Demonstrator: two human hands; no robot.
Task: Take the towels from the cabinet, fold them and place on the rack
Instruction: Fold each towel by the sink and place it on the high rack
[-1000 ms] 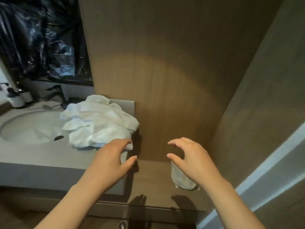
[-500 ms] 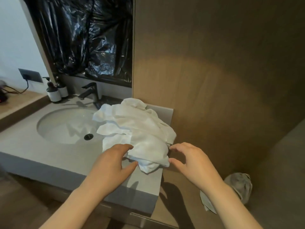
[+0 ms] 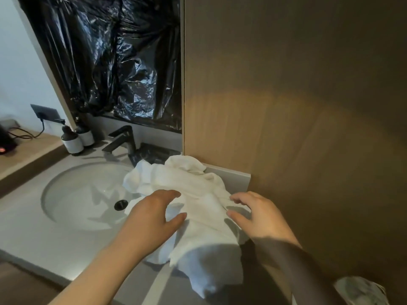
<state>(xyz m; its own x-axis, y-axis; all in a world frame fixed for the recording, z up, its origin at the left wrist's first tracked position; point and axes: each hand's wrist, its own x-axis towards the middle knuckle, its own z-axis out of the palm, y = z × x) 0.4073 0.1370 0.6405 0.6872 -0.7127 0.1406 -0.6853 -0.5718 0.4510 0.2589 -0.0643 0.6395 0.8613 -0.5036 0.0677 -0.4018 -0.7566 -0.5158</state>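
**Towel heap at the counter's right end: slip hazards and hand position**

Head view. The white towels (image 3: 198,201) lie crumpled in one heap at the right end of the counter (image 3: 55,245), against the wooden cabinet panel (image 3: 286,128). The near part of the heap hangs over the counter's front edge by the right front corner. The far left part reaches the rim of the sink basin (image 3: 83,194).

Hazards, as we judge them:
- The overhang puts weight past the front edge. A pull toward the person could drag the whole heap off the counter.
- The layers are tangled. Lifting one could carry others with it, or push a loose fold into the basin. We cannot tell whether the basin is wet.
- The faucet (image 3: 123,139) stands just behind the heap. A wide sweep could snag cloth on it.

Hand pose:
- The left hand (image 3: 152,219) is palm down over the heap's left side, with fingers (image 3: 169,193) spread and lightly curved and the thumb held apart. It grips nothing.
- The right hand (image 3: 262,219) is at the heap's right edge, with curved fingers (image 3: 240,195) and a gap to the thumb. It has no cloth pinched.
- We cannot tell whether either hand touches the towels.

A grey cloth (image 3: 361,291) lies low on the right, off the counter.
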